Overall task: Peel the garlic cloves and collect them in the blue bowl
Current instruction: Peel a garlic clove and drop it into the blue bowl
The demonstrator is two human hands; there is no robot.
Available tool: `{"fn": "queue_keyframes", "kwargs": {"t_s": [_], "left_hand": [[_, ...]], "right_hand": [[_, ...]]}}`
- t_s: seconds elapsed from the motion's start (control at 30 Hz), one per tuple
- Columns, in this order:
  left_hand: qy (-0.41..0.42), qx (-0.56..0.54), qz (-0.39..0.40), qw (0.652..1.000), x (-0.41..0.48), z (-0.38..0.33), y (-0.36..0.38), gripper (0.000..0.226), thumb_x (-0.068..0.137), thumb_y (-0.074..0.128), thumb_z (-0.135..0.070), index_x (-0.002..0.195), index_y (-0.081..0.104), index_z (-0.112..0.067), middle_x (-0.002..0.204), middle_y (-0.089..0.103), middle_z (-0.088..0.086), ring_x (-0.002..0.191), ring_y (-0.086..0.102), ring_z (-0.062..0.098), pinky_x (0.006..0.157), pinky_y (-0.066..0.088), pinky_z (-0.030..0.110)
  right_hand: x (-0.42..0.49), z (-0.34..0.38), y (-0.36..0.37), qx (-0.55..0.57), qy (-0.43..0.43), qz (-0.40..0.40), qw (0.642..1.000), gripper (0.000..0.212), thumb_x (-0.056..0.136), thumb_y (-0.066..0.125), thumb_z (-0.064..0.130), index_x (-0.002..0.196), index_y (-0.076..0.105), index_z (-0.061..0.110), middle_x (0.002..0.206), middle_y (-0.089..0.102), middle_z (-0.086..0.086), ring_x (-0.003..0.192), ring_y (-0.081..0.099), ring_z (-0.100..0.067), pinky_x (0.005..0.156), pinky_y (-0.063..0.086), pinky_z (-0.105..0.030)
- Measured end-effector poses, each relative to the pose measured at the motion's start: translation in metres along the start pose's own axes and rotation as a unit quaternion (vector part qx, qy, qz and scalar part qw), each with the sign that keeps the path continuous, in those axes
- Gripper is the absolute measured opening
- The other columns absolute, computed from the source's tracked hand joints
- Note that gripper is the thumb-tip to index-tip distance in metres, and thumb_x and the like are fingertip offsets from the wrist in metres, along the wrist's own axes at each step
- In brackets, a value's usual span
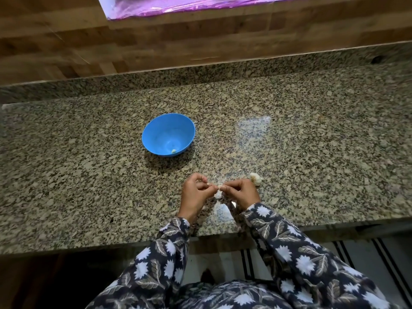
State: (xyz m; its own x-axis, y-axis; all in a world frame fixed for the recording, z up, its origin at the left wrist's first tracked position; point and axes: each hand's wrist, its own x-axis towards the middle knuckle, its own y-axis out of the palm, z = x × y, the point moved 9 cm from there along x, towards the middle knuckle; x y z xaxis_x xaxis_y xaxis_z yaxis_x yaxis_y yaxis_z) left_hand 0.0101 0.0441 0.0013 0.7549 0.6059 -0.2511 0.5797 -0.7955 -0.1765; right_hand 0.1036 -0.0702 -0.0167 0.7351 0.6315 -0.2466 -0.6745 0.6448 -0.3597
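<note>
A blue bowl stands on the speckled granite counter, with one small peeled clove at its bottom. Nearer the front edge, my left hand and my right hand meet over the counter. Both pinch a small garlic clove between their fingertips, with bits of white skin hanging from it. The rest of the garlic bulb lies on the counter just right of my right hand. Thin skin scraps lie under my wrists.
A low granite ledge runs along the back, below a wood-pattern wall. A purple sheet shows at the top. The counter's front edge is close to my body, with floor below.
</note>
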Motion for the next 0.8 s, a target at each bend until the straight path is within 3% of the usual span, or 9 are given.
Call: {"fn": "queue_keyframes", "kwargs": {"t_s": [0.07, 0.13, 0.17, 0.27, 0.4, 0.53, 0.63, 0.73, 0.8], "left_hand": [[0.004, 0.015, 0.008, 1.000, 0.001, -0.001, 0.001, 0.024, 0.078, 0.070, 0.001, 0.088, 0.050, -0.007, 0.087, 0.069, 0.020, 0.083, 0.069, 0.030, 0.074, 0.058, 0.037], [0.015, 0.040, 0.011, 0.999, 0.002, -0.003, 0.003, 0.025, 0.078, 0.071, -0.001, 0.089, 0.050, -0.008, 0.087, 0.069, 0.017, 0.083, 0.069, 0.028, 0.075, 0.058, 0.039], [0.027, 0.062, 0.011, 0.998, 0.002, -0.005, 0.003, 0.025, 0.078, 0.071, -0.002, 0.088, 0.049, -0.009, 0.086, 0.069, 0.014, 0.082, 0.069, 0.024, 0.074, 0.058, 0.037], [0.067, 0.141, 0.009, 0.988, 0.003, -0.013, 0.006, 0.026, 0.078, 0.071, -0.006, 0.089, 0.049, -0.011, 0.085, 0.069, 0.008, 0.077, 0.069, 0.016, 0.068, 0.059, 0.033], [0.059, 0.118, 0.007, 0.991, 0.005, -0.015, 0.007, 0.026, 0.077, 0.071, -0.004, 0.091, 0.049, -0.007, 0.083, 0.069, 0.009, 0.077, 0.069, 0.021, 0.071, 0.059, 0.042], [0.051, 0.115, -0.003, 0.992, 0.005, -0.014, 0.005, 0.026, 0.077, 0.071, -0.003, 0.087, 0.048, -0.011, 0.079, 0.067, 0.006, 0.071, 0.067, 0.020, 0.063, 0.057, 0.033], [0.042, 0.093, -0.017, 0.995, 0.003, -0.012, 0.001, 0.025, 0.078, 0.069, 0.000, 0.083, 0.048, -0.013, 0.074, 0.065, 0.003, 0.064, 0.063, 0.013, 0.056, 0.052, 0.022], [0.025, 0.065, -0.017, 0.997, 0.004, -0.010, -0.003, 0.023, 0.078, 0.071, -0.001, 0.084, 0.052, -0.013, 0.084, 0.069, 0.009, 0.075, 0.068, 0.015, 0.066, 0.057, 0.025], [0.002, 0.079, -0.012, 0.997, 0.005, -0.003, -0.005, 0.020, 0.078, 0.069, 0.001, 0.090, 0.057, -0.011, 0.095, 0.069, 0.008, 0.085, 0.069, 0.017, 0.070, 0.057, 0.022]], "right_hand": [[-0.001, 0.005, -0.003, -0.045, 0.001, 0.004, 0.999, 0.020, 0.081, 0.069, 0.023, 0.096, 0.072, 0.011, 0.091, 0.072, -0.002, 0.080, 0.065, -0.014, 0.074, 0.054, -0.031], [-0.002, 0.009, -0.004, -0.097, -0.001, 0.010, 0.995, 0.025, 0.083, 0.066, 0.024, 0.103, 0.070, 0.010, 0.098, 0.071, -0.002, 0.079, 0.060, -0.008, 0.062, 0.045, -0.013], [-0.002, 0.009, -0.005, -0.113, 0.001, 0.011, 0.993, 0.026, 0.083, 0.065, 0.025, 0.105, 0.069, 0.010, 0.101, 0.070, -0.001, 0.080, 0.059, -0.007, 0.060, 0.041, -0.011], [-0.004, 0.015, -0.008, -0.170, -0.004, 0.008, 0.985, 0.028, 0.084, 0.064, 0.029, 0.108, 0.068, 0.014, 0.105, 0.070, 0.000, 0.081, 0.057, -0.006, 0.070, 0.042, -0.016], [-0.005, 0.019, -0.018, -0.184, -0.010, -0.034, 0.982, 0.028, 0.083, 0.065, 0.032, 0.107, 0.069, 0.018, 0.105, 0.070, 0.002, 0.083, 0.054, -0.004, 0.073, 0.039, -0.017], [-0.007, 0.028, -0.016, -0.198, -0.023, -0.030, 0.979, 0.028, 0.084, 0.064, 0.030, 0.109, 0.068, 0.018, 0.105, 0.069, 0.003, 0.082, 0.053, -0.004, 0.063, 0.035, -0.012], [-0.006, 0.029, -0.024, -0.149, -0.016, -0.055, 0.987, 0.026, 0.084, 0.065, 0.031, 0.106, 0.069, 0.018, 0.104, 0.070, 0.005, 0.087, 0.061, -0.009, 0.056, 0.034, -0.009], [-0.003, 0.020, -0.027, -0.136, 0.007, -0.054, 0.989, 0.024, 0.084, 0.064, 0.030, 0.106, 0.069, 0.020, 0.101, 0.070, 0.006, 0.088, 0.064, -0.012, 0.057, 0.040, -0.015], [-0.004, 0.015, -0.025, -0.141, 0.011, -0.046, 0.989, 0.023, 0.085, 0.063, 0.030, 0.106, 0.069, 0.021, 0.101, 0.069, 0.007, 0.085, 0.061, -0.008, 0.056, 0.037, -0.013]]}}
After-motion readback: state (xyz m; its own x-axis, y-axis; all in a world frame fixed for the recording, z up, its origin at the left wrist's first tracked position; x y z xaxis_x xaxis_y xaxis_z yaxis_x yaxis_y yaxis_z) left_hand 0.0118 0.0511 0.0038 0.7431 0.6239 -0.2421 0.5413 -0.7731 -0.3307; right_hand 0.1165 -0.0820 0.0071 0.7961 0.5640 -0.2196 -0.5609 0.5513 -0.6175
